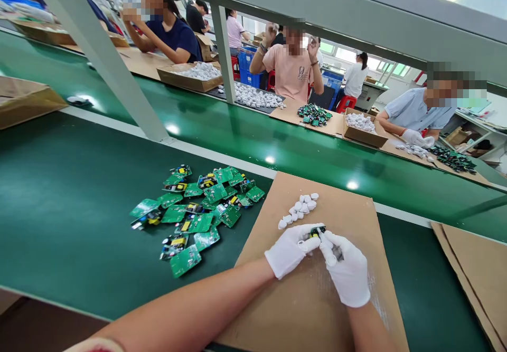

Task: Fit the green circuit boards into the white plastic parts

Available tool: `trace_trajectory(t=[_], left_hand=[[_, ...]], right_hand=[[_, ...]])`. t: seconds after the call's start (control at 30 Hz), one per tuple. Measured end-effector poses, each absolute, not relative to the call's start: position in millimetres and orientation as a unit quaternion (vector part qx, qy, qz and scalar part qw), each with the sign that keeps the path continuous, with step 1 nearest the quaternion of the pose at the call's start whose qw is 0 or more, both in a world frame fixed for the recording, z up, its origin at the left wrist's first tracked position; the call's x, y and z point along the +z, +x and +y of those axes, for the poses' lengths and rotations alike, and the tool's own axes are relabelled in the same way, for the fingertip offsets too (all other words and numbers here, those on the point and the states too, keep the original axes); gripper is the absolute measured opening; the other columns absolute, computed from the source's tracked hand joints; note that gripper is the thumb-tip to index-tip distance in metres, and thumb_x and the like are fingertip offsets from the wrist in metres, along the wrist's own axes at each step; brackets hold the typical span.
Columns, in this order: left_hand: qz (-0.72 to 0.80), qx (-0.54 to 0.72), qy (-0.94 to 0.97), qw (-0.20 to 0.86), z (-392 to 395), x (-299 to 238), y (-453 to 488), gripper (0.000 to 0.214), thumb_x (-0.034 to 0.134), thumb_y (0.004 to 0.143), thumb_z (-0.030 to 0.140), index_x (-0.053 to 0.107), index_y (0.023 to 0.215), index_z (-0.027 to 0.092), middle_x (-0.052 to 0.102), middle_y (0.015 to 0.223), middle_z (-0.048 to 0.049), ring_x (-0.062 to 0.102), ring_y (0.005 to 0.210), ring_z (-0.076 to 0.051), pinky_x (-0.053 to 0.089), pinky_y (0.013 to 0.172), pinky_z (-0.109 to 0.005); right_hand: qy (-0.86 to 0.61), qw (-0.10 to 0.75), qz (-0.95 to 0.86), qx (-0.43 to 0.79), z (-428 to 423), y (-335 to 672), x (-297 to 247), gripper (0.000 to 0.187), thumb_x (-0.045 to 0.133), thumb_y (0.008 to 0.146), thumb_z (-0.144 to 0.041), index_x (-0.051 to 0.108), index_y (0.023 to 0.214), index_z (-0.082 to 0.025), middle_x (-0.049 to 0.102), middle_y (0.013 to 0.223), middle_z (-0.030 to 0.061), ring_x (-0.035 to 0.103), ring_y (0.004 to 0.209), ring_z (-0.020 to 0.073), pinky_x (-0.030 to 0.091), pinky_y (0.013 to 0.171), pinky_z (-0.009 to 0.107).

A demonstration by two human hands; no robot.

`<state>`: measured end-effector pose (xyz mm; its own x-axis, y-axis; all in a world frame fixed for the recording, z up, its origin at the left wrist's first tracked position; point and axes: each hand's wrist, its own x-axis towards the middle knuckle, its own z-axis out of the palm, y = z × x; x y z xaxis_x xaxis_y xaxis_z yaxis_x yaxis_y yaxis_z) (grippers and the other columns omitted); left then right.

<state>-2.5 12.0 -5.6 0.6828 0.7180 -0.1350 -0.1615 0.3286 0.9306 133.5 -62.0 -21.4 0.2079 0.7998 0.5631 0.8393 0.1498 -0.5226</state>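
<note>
Pinching a board (317, 230) in its gloved fingers, the left hand (292, 247) seems to steady it for the right hand (347, 270), whose fingertips meet at its side; whether they grip anything, I cannot tell. The board is over cardboard (285, 310), probably a work mat. White pieces (298, 206) lie just beyond, loose boards (201, 223) leftward, likely for easy reach.

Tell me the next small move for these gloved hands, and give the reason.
Probably brace the circuit board with the left hand before any pressing with the right hand: both hands meet at that board above the cardboard sheet, and part of it is hidden, so the exact contact can't be told.
</note>
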Motion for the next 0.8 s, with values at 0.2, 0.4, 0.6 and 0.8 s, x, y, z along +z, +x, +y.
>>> trace_trajectory(t=[0.2,0.4,0.6,0.8], left_hand=[[0.226,0.253,0.437,0.833,13.6,-8.1,-1.4,0.034,0.067,0.069,0.038,0.06,0.089,0.011,0.06,0.082,-0.0064,0.056,0.069,-0.013,0.046,0.066,-0.027],[0.261,0.244,0.348,0.867,16.0,-12.3,-1.2,0.051,0.067,0.071,0.031,0.049,0.118,0.019,0.06,0.098,-0.0081,0.061,0.071,-0.012,0.048,0.066,-0.027],[0.235,0.241,0.354,0.873,12.3,-13.4,2.4,0.036,0.066,0.072,0.04,0.057,0.094,0.013,0.061,0.077,-0.0045,0.06,0.065,-0.012,0.048,0.064,-0.025],[0.21,0.225,0.439,0.844,10.1,-9.1,1.8,0.038,0.069,0.067,0.042,0.058,0.087,0.011,0.061,0.061,-0.0035,0.058,0.057,-0.013,0.046,0.057,-0.024]], right_hand=[[-0.65,0.379,-0.653,-0.078,-60.1,134.1,-14.8,0.019,0.058,0.081,-0.025,0.064,0.098,-0.023,0.062,0.092,0.0071,0.062,0.08,0.0174,0.051,0.068,0.03],[-0.623,0.382,-0.678,-0.073,-57.9,139.0,-14.8,0.031,0.053,0.085,-0.028,0.058,0.115,-0.023,0.062,0.108,0.0084,0.058,0.099,0.0218,0.051,0.084,0.039],[-0.603,0.383,-0.684,-0.149,-56.3,136.9,-18.6,0.021,0.061,0.08,-0.019,0.065,0.098,-0.028,0.062,0.104,0.0062,0.059,0.092,0.0198,0.053,0.076,0.036],[-0.569,0.421,-0.702,-0.081,-57.7,129.7,-14.7,0.027,0.062,0.077,-0.019,0.061,0.102,-0.029,0.062,0.111,0.0054,0.056,0.104,0.0228,0.05,0.086,0.041]])
